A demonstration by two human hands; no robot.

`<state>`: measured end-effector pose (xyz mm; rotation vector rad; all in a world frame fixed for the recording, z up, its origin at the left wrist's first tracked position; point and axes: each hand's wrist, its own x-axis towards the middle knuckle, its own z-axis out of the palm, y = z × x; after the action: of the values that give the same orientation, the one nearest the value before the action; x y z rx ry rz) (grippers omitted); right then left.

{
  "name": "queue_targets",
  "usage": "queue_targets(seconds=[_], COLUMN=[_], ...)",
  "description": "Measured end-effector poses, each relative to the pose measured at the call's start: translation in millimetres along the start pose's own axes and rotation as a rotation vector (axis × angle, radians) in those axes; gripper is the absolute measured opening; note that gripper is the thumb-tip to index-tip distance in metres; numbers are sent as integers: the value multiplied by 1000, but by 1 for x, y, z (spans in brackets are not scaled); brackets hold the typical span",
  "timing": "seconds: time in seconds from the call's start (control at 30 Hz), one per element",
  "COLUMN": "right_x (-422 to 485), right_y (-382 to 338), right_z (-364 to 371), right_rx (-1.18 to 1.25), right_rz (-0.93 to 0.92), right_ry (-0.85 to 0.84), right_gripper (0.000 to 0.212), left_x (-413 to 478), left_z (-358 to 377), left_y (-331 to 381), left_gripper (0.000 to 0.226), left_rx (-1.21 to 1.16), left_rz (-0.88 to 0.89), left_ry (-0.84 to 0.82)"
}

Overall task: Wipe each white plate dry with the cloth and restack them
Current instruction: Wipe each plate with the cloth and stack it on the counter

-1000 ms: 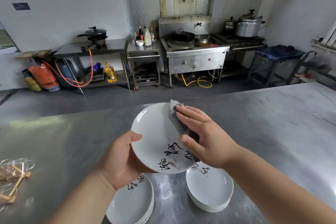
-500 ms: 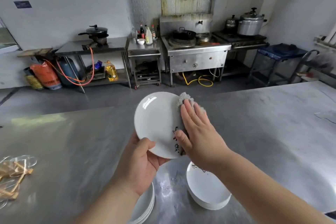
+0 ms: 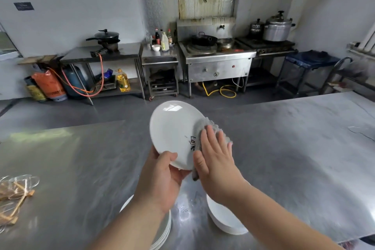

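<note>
Holding one white plate (image 3: 172, 128) up above the steel tabletop (image 3: 284, 148), the person appears to be partway through the wiping step, not the restacking one. The plate is tilted nearly on edge, with its glossy face toward the camera and some dark lettering near its right side.

Two piles of white plates sit on the tabletop near the person. The left stack (image 3: 165, 229) lies under the left forearm and the right stack (image 3: 225, 223) under the right forearm. The frame does not show which pile is dried and which is waiting, so the number of plates left cannot be read. Judging by the piles, several plates are probably still to be handled, and the raised one has yet to be set down.

The left hand (image 3: 160, 180) grips the plate at its lower rim. Its thumb (image 3: 171, 157) is curled over the front face, and its other fingers are hidden behind the plate. The right hand (image 3: 217, 166) lies flat, with its fingers (image 3: 211, 140) straight and together. It presses the grey cloth (image 3: 215, 128) against the right part of the plate's face. The cloth is sandwiched between palm and plate. Its frilled edge shows past the fingertips, and a corner hangs below the heel of the hand. The left part of the plate's face is bare of the cloth.
</note>
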<state>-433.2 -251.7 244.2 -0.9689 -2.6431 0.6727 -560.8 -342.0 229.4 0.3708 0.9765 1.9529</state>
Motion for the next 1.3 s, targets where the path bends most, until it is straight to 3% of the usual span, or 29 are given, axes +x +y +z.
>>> queue_targets(seconds=[0.13,0.2,0.27,0.33,0.4,0.53,0.67,0.83,0.97,1.17,1.3], right_x=[-25,-39,-37,-22,-7,8,12,8,14,17,19], right_y=[-5,-7,-1,10,20,29,40,45,54,60,54], right_z=[28,40,38,24,7,-18,-42,-47,-30,-23,-25], right_rx=[93,146,159,98,113,354,155,364,320,560,785], right_rz=[-144,-190,-207,-144,-72,191,156,299,337,392,377], right_ry=[68,96,150,192,216,143,-40,-370,-245,-180,-95], right_gripper=[96,81,67,67,65,59,23,30,35,66,70], left_x=[-14,-18,-19,-18,-22,-28,-28,-22,-14,-6,-7], left_z=[5,1,0,-5,-11,-23,-30,-42,-47,-48,-54], left_y=[-5,-8,-7,-5,-1,11,30,45,41,42,25], left_gripper=[44,32,39,59,62,41,28,58,68,64,63], left_rx=[64,126,136,64,-4,70,376,1017,1318,1267,935], left_rz=[-68,-86,-94,-93,-108,-107,-91,-165,-164,-194,-117], left_ry=[65,62,60,24,-16,53,229,206,251,220,205])
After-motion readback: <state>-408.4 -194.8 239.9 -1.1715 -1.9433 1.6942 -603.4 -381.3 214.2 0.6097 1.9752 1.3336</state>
